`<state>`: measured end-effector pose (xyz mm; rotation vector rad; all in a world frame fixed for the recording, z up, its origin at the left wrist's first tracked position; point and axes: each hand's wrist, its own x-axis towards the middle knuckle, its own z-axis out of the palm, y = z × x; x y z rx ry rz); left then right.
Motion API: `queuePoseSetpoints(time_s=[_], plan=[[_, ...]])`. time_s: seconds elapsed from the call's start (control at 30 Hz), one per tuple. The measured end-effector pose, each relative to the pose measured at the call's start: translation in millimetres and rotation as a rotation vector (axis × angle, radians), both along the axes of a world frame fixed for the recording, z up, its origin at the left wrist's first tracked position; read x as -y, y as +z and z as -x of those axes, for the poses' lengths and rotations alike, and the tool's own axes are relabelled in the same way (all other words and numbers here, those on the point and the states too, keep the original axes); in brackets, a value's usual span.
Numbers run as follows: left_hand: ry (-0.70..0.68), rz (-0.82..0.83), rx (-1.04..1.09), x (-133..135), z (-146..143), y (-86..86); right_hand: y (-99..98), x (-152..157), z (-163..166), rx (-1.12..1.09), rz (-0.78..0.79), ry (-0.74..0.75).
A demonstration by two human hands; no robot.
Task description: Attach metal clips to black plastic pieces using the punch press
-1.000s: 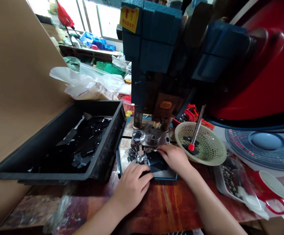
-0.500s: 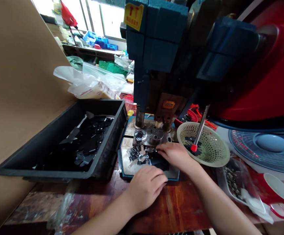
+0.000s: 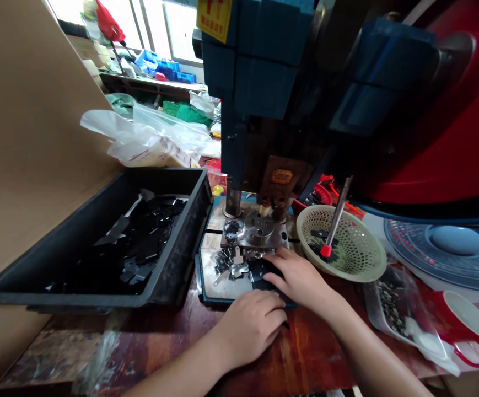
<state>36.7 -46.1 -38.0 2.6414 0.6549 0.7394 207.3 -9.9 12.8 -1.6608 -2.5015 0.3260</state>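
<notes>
In the head view my left hand (image 3: 252,326) rests at the front edge of the press bed (image 3: 222,289), its fingers curled. A small dark tip shows at its fingertips, apparently a black flat piece (image 3: 286,325) mostly hidden by the hand. My right hand (image 3: 301,278) reaches over the right side of the bed, thumb and forefinger apart, at the black plates (image 3: 259,271) lying there. Left of these lies a heap of small shiny metal parts (image 3: 238,270). Behind them is the steel die (image 3: 258,229) with its round block, under the raised press head (image 3: 278,179).
A black bin (image 3: 173,270) of dark flat pieces stands on the left beside a cardboard wall (image 3: 28,138). To the right are a pale green basket (image 3: 363,248) holding a red-tipped rod (image 3: 336,220), a bag of small parts (image 3: 394,309) and a red mug (image 3: 458,325).
My right hand has drawn slightly nearer, its thumb now spread from the forefinger. The left hand has shifted a little lower, and a dark tip shows at its fingers. The view has shifted slightly.
</notes>
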Motion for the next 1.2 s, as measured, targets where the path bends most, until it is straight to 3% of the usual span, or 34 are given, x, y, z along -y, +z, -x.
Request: queuePoseSetpoints(time_s=[0.53,0.9,1.07,1.2], plan=[[-0.041,0.004,0.012,-2.1,3.2,-4.5,4.3,-3.0,1.6,-0.078,0.055,0.04],[-0.052,0.245,0.006,-13.8,3.3,23.2,-1.2,-8.1,-4.2,-0.086,-0.002,0.019],[-0.041,0.28,0.016,-14.6,0.6,29.0,-2.3,-18.5,-9.3,-0.062,-0.059,-0.065],[0.005,0.275,0.06,-11.6,0.2,29.8,-2.6,-25.2,-5.1,0.042,-0.082,-0.015]])
